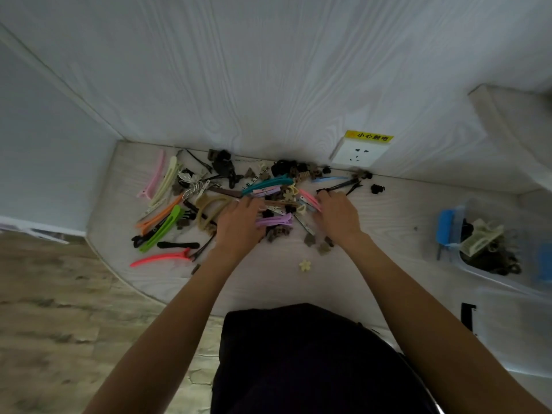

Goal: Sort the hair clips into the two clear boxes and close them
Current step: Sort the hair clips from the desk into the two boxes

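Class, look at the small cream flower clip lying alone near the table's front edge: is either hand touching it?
Apart. The head view shows the flower clip alone on bare table, with both the left hand and right hand up in the pile.

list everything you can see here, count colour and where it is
hair clips: dozens, mixed colours, loose pile on the table by the wall
long clips: several, pink, cream, orange, green, coral, left side of pile
flower clip: one, cream, alone near the table's front edge
clear box: one seen clearly, blue latches, right, open, part filled with dark and cream clips
wall socket: one, white, yellow label above
table: one, pale wood grain
floor: beige wood pattern, lower left
hands: left and right, both in the pile; grip unclear
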Demonstrator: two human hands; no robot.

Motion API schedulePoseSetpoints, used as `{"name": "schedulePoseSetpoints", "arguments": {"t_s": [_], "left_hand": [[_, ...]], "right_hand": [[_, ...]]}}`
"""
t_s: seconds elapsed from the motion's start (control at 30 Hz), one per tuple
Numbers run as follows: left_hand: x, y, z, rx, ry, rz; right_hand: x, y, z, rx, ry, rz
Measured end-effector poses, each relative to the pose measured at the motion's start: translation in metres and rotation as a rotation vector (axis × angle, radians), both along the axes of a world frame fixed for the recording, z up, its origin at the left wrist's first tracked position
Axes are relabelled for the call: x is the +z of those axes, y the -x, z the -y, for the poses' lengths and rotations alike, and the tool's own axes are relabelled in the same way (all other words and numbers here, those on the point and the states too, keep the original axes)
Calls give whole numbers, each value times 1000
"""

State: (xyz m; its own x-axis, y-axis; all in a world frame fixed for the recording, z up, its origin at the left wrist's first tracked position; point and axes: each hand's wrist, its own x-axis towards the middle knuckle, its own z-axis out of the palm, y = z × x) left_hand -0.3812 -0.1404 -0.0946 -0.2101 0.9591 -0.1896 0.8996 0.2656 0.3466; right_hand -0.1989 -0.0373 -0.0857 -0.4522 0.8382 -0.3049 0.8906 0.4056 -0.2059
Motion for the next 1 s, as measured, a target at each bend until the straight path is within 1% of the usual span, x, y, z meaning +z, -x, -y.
{"name": "schedulePoseSetpoints", "arguments": {"t_s": [0.13,0.23,0.33,0.4,0.53,0.63,0.77,0.9,1.0], "left_hand": [[5,2,-8,-22,106,-72],[6,3,-7,-46,119,-104],[4,5,-2,-35,82,-55],[2,7,-1,-37,72,-4],[4,11,-2,-52,119,48],[4,9,-2,-60,112,16],[0,12,3,-82,38,-110],[-3,19,8,-113,-67,-147],[-1,20,3,-163,-64,-174]], "right_hand": [[-2,1,-6,-71,58,-41],[-1,-2,-8,-102,47,-16],[-1,-5,-5,-73,15,24],[1,-6,-3,-78,3,14],[12,-7,1,-125,-41,-116],[22,-3,13,-146,38,-195],[13,8,32,-34,89,-123],[4,16,37,27,34,-7],[4,19,37,47,-19,48]]}}
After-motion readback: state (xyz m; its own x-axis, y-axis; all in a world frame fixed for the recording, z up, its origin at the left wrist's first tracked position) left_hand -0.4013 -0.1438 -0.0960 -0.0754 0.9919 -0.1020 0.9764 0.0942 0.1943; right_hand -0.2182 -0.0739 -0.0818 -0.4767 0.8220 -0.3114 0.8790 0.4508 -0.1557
